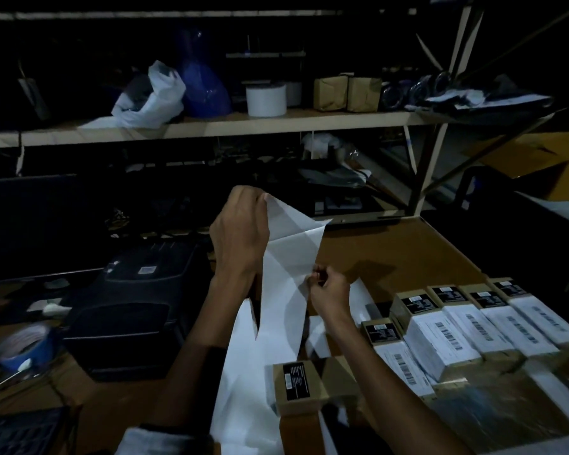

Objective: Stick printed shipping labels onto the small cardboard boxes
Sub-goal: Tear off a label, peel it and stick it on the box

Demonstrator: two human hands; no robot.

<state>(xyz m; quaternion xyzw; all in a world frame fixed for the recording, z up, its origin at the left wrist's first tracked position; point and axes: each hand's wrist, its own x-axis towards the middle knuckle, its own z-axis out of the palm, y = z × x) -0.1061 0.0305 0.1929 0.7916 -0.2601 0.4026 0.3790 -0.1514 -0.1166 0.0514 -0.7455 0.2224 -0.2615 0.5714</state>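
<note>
L hand (240, 224) raised, pinching top of a long white label strip (286, 274); R hand (329, 290) pinches strip's edge lower down. Strip hangs to the brown table (391, 251). 1 unlabelled box (301, 387) just below; labelled boxes (473, 326) in rows at right. Black printer (138, 310) at left.

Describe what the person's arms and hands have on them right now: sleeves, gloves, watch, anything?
Both hands are bare: no gloves on the left hand or the right hand, and I can't make out any rings in this dim light. Both forearms are uncovered. The left arm has a dark band across it and a light-coloured sleeve with a dark edge at the bottom of the frame. The right arm shows no sleeve in view.
</note>
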